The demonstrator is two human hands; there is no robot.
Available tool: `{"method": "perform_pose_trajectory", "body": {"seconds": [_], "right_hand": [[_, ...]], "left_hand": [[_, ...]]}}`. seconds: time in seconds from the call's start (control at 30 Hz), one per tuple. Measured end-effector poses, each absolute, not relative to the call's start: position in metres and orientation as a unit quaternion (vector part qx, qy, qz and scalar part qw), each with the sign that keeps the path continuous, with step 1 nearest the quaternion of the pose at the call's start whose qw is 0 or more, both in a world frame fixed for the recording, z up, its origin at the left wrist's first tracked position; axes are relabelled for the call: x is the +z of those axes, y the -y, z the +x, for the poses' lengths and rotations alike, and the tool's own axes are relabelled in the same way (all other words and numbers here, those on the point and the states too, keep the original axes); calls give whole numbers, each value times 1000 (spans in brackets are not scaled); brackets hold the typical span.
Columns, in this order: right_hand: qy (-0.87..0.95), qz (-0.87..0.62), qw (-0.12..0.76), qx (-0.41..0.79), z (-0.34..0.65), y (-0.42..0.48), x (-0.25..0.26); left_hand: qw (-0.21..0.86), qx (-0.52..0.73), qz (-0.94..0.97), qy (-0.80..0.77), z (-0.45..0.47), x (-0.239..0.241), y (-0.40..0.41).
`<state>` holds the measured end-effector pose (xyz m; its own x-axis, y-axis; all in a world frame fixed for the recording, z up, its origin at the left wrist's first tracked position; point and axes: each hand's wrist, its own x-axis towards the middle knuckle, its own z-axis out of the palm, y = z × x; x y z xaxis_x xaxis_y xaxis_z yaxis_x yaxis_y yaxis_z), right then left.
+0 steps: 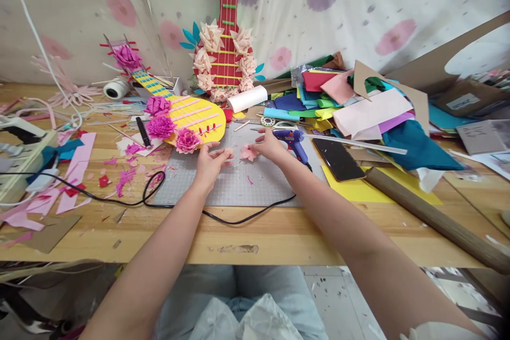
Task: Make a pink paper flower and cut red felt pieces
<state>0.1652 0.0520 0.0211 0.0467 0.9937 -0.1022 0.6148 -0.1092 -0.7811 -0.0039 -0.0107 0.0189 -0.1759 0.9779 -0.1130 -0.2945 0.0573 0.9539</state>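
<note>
Both my hands rest on a grey cutting mat (235,183) on the wooden table. My left hand (209,162) lies with its fingers curled together, pinching a small pink paper piece (228,152) at its fingertips. My right hand (270,144) pinches the edge of a pale pink paper flower (249,153) lying on the mat. A blue hot glue gun (295,141) lies just right of my right hand. A yellow paper guitar (191,117) with magenta flowers sits just beyond my left hand.
A red paper guitar (225,48) leans on the back wall. A heap of coloured paper sheets (350,106), a black phone (338,158) and a brown rolled tube (434,218) lie right. A black cable (159,191) crosses the mat's front. Pink scraps (75,170) lie left.
</note>
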Motion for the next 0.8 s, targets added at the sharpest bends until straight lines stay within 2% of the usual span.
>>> {"method": "perform_pose_trajectory", "body": {"seconds": [0.3,0.53,0.8], "right_hand": [[583,-511,404,486,171,-31,12],[636,-441,417,477,174,-19,9],[646,-423,411,484,171,-16,11]], "left_hand": [[543,534,417,-496,0,16,12],[559,445,464,-524,0,15,18],[561,437,453,-538,0,14,17]]}}
